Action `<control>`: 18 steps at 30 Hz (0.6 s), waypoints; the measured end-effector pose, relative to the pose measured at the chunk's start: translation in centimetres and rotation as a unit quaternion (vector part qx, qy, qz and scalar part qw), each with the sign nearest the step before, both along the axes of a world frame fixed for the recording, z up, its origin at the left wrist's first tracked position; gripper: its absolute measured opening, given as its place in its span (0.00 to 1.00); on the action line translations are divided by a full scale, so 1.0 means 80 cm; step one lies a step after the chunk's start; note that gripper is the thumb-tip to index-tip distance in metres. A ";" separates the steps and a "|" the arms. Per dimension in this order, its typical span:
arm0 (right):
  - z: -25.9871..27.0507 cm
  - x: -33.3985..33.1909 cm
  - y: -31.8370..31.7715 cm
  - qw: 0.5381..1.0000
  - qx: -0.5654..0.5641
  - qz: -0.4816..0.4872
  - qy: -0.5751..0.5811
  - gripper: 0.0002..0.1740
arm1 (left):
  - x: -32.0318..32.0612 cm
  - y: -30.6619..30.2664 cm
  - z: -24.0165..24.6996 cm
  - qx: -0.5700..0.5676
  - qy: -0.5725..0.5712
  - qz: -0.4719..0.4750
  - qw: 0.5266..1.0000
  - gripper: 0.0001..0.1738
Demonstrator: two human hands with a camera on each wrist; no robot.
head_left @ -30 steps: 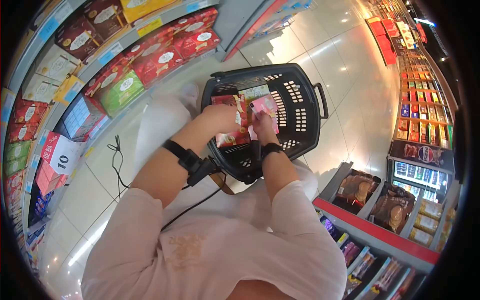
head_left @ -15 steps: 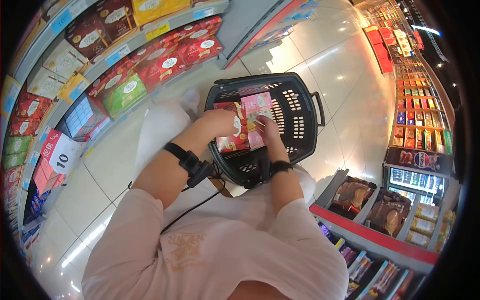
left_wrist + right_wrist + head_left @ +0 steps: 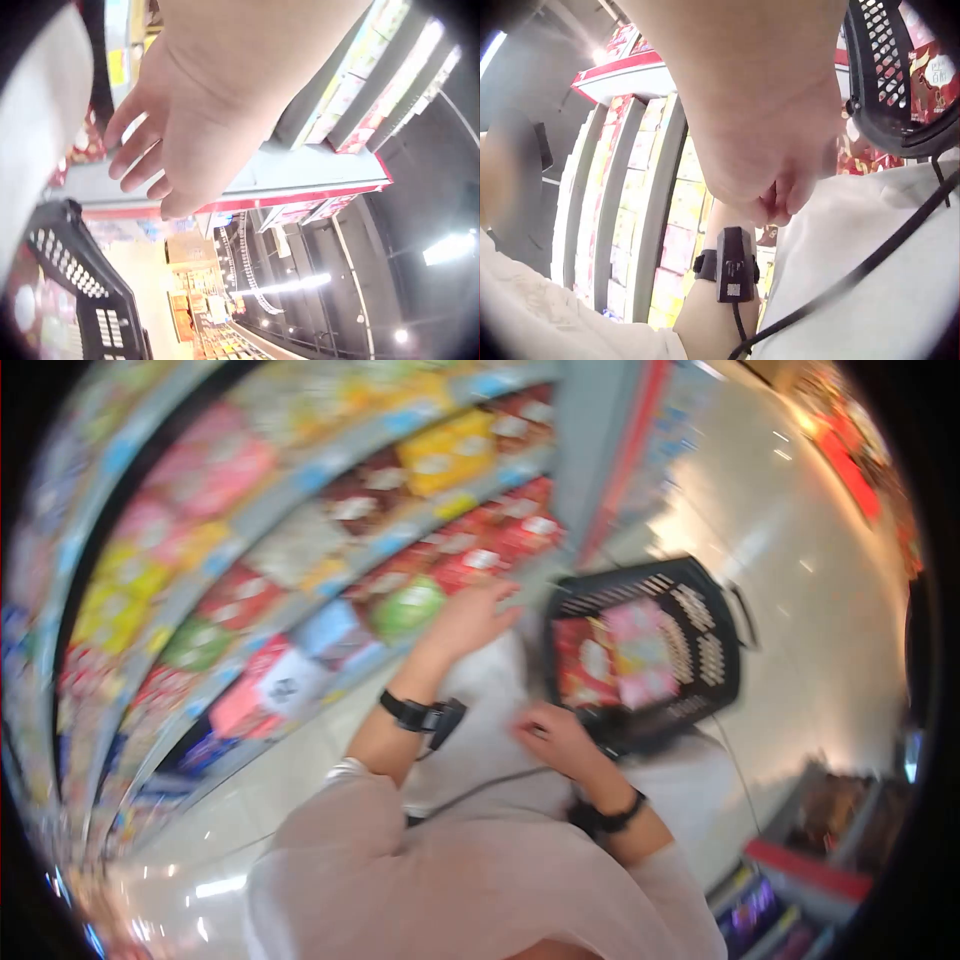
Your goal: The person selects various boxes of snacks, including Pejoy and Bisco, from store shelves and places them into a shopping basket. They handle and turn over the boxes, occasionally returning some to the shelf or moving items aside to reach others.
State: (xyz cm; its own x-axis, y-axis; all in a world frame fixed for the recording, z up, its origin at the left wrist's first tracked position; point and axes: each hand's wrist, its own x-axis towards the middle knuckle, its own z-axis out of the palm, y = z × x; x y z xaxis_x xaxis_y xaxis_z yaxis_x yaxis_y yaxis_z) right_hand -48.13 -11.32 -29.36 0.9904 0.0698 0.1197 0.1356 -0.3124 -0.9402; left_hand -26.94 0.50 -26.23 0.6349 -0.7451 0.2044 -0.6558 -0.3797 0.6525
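My left hand [image 3: 478, 618] reaches out toward the shelf side, its fingers stretched and holding nothing; the left wrist view shows the same spread fingers [image 3: 135, 154]. The right hand [image 3: 562, 742] hangs over my lap, beside the basket's near corner, fingers loosely bent with nothing in them. A black shopping basket [image 3: 722, 695] with slotted walls stands between my legs and the aisle. Inside it lie a red box [image 3: 588, 663] and, against its right side, a pink box [image 3: 640, 645]. Nearest the left hand are a green box [image 3: 410, 608] and red boxes [image 3: 480, 565] on the lower shelf.
Shelves of colourful boxes curve along the left, with a grey end panel [image 3: 597, 450] closing them off. A promotional price sign [image 3: 285, 685] juts out low down. At the lower right is a display with a red edge [image 3: 810, 870]. Tiled floor [image 3: 790, 620] runs along the right.
Both hands have come out of the basket, leaving the red and pink boxes inside. The left moved toward the shelves, the right back over the lap. The head view has swung left.
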 end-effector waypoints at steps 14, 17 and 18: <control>0.038 -0.021 -0.004 0.999 0.015 0.037 -0.032 0.06 | 0.164 0.381 0.285 0.053 -0.526 0.465 0.711 0.26; 0.047 -0.022 -0.001 0.998 0.001 0.036 -0.056 0.05 | 0.188 0.421 0.301 0.137 -0.585 0.461 0.653 0.25; 0.051 -0.022 0.002 0.998 -0.002 0.040 -0.048 0.05 | 0.189 0.426 0.304 0.209 -0.543 0.465 0.667 0.24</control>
